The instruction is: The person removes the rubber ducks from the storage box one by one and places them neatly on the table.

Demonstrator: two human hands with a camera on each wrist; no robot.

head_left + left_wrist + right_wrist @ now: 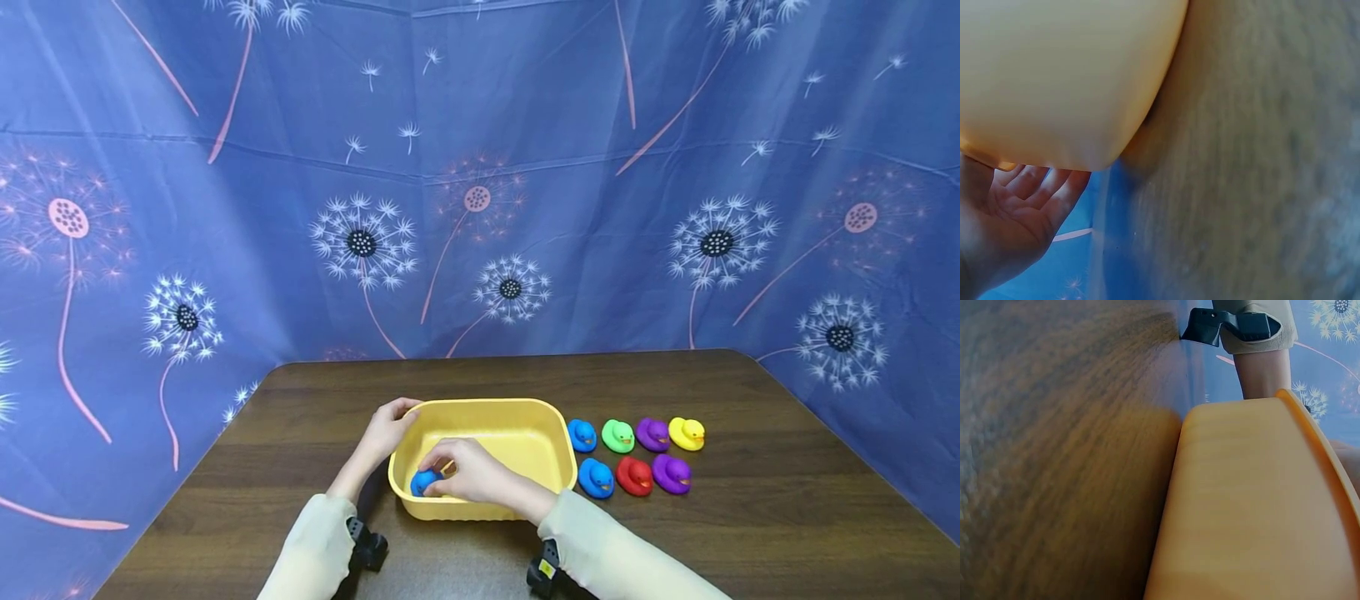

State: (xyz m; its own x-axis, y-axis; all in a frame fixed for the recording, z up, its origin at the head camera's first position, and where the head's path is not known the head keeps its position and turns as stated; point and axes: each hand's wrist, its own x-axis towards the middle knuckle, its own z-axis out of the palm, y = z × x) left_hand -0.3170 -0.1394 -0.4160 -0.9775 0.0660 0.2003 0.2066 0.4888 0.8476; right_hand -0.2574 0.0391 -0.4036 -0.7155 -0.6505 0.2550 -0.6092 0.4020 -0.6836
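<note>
A yellow plastic tub stands on the table, open side up. My left hand grips its back left corner, thumb at the rim; in the left wrist view the fingers lie against the outer wall. Inside the tub, near its front left corner, is a blue rubber duck. My right hand reaches over the front rim and pinches that duck between thumb and fingers. In the right wrist view the tub's outer wall hides most of the hand.
Right of the tub, rubber ducks stand in two rows. The back row has blue, green, purple and yellow; the front has blue, red and purple. A blue dandelion-print cloth hangs behind the table.
</note>
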